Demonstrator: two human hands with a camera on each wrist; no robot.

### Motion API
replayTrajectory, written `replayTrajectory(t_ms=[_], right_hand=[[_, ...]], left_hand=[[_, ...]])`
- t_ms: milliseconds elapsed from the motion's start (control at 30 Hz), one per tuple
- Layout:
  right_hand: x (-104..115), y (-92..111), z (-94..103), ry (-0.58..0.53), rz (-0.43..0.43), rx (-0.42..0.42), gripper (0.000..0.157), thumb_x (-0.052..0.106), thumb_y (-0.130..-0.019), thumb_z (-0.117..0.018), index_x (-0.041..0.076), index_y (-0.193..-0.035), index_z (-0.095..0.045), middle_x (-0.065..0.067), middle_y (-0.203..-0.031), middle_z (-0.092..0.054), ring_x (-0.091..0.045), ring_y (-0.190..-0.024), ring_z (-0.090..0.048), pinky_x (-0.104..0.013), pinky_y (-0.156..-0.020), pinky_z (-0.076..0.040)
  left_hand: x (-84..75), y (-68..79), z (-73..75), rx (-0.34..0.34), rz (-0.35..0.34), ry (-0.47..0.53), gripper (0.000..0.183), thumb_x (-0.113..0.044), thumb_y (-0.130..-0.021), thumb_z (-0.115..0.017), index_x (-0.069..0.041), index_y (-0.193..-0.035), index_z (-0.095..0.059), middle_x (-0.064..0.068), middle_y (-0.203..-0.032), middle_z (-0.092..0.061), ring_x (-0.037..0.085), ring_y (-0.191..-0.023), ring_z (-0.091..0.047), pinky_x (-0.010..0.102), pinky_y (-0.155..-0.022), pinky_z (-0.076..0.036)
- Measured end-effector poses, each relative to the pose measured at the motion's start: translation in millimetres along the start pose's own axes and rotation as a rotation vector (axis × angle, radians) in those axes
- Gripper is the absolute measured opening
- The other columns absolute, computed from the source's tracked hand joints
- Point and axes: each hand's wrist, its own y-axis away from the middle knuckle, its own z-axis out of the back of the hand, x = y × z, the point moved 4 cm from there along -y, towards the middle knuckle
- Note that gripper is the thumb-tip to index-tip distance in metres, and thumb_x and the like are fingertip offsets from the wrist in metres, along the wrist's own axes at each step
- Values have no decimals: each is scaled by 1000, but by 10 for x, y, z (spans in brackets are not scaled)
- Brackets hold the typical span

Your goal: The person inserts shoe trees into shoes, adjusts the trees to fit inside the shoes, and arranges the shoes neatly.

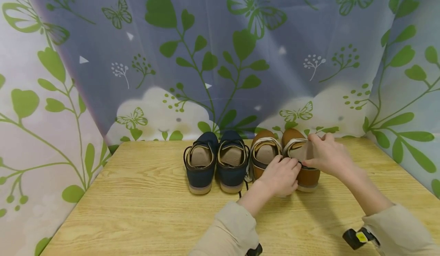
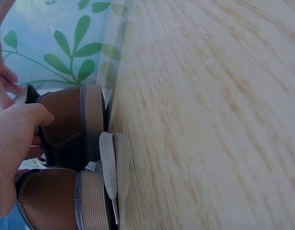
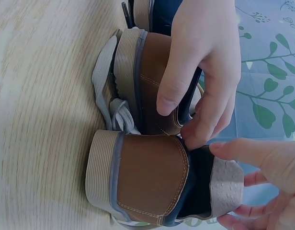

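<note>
In the head view, two brown lace-up shoes stand side by side, the left brown shoe (image 1: 266,149) and the right brown shoe (image 1: 307,177), heels toward me. My right hand (image 1: 328,155) pinches a grey-beige insole (image 3: 227,189) between thumb and fingers. It rises out of the right shoe's opening; its lower end is hidden inside. My left hand (image 1: 282,176) holds that shoe's collar at the left side, fingers curled over the edge, its thumb (image 3: 169,98) hanging behind the shoes. A pale lace (image 2: 108,165) trails down between the two brown heels.
Left of the brown pair stand two navy shoes, one (image 1: 200,164) farther left and the other (image 1: 233,164) beside the brown pair, dark laces hanging. All are on a wood-grain table (image 1: 144,210). A leaf-patterned cloth (image 1: 213,57) hangs behind the table and at both sides.
</note>
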Motion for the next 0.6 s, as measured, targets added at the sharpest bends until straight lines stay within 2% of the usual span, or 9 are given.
replayTrajectory(t_ms=[300,500,600], right_hand=[[32,-15,3,14,18,-22,79,33,-71,-79,-8,-129,-43,-40,-106,-43,-48,-74,-54,-52,-58,-46],[45,-11,1,60,3,-26,78,34,-70,-80,-4,-127,-43,-37,-106,-42,-35,-59,-52,-41,-46,-42],[41,-14,2,89,-7,-26,78,36,-69,-80,-2,-127,-43,-36,-107,-43,-33,-57,-50,-43,-48,-41]], left_hand=[[16,-3,-9,-6,0,-7,52,-47,-94,-41,-24,-141,-40,-10,-138,-39,8,-125,-37,29,-103,-25],[14,6,-6,-16,3,-2,51,-46,-94,-42,-24,-140,-42,-11,-137,-40,7,-123,-38,28,-103,-25],[11,9,-5,-22,2,-3,50,-46,-94,-42,-24,-139,-42,-11,-136,-40,7,-123,-38,28,-103,-26]])
